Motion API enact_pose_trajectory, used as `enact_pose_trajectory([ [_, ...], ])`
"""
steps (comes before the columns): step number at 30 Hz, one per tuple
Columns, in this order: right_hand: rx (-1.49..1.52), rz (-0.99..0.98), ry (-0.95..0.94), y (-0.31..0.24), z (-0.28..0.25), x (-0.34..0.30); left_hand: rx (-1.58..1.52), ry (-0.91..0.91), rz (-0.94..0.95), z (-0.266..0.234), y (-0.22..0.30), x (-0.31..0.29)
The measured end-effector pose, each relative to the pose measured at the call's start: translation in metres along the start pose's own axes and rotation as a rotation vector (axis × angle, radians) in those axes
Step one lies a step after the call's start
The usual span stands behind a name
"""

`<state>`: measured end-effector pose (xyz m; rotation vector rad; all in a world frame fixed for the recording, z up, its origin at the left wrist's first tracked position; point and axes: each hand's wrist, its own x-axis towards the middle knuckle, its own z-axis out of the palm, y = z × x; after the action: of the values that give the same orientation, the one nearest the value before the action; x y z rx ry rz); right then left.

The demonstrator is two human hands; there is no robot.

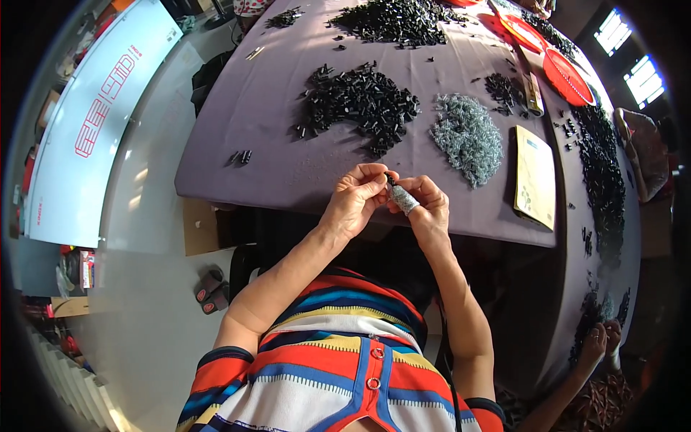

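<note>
Just over the table's near edge, my two hands meet. My left hand (pixel 356 196) is closed, thumb and fingertips pinched at a small black piece (pixel 390 179). My right hand (pixel 426 205) is closed against the same piece from the other side. A pale, greyish-white wrap (pixel 403 199) covers a digit of the right hand. Fingers hide most of the piece. Ahead of my hands lies a heap of small black tubular pieces (pixel 360 104). To its right is a heap of small clear glittering pieces (pixel 468 137).
A purple-grey cloth covers the table (pixel 245 129). A tan booklet-like packet (pixel 534 176) lies at right. Red round trays (pixel 566 75) and another black heap (pixel 396 21) are farther off. Another person's hands (pixel 601 342) work at lower right. A white panel (pixel 97 122) stands at left.
</note>
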<state>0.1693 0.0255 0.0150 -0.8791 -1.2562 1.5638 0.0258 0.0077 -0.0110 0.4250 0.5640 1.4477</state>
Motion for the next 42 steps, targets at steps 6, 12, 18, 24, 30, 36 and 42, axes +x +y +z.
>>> enact_pose_trajectory([
  [6, -0.018, 0.013, 0.01, -0.003, 0.004, -0.001, 0.04, -0.023, 0.056, -0.001, -0.002, -0.003],
  [12, -0.024, 0.027, 0.017, -0.001, 0.005, -0.001, 0.085, 0.014, 0.062, 0.002, 0.0, -0.005],
  [18, 0.007, 0.007, 0.027, 0.001, 0.003, -0.002, 0.086, 0.029, 0.059, 0.007, 0.0, -0.006],
  [24, 0.098, 0.041, -0.005, -0.001, 0.001, -0.001, 0.091, 0.023, 0.108, 0.01, 0.001, -0.006],
  [30, 0.185, 0.142, 0.011, -0.001, 0.005, -0.003, 0.152, 0.053, 0.194, 0.01, -0.005, -0.007],
  [36, 0.191, 0.124, 0.061, 0.0, 0.007, -0.004, 0.266, 0.089, 0.303, 0.01, -0.014, -0.009],
  [42, 0.17, 0.051, 0.016, 0.004, 0.005, 0.0, 0.287, 0.089, 0.214, 0.012, -0.004, -0.008],
])
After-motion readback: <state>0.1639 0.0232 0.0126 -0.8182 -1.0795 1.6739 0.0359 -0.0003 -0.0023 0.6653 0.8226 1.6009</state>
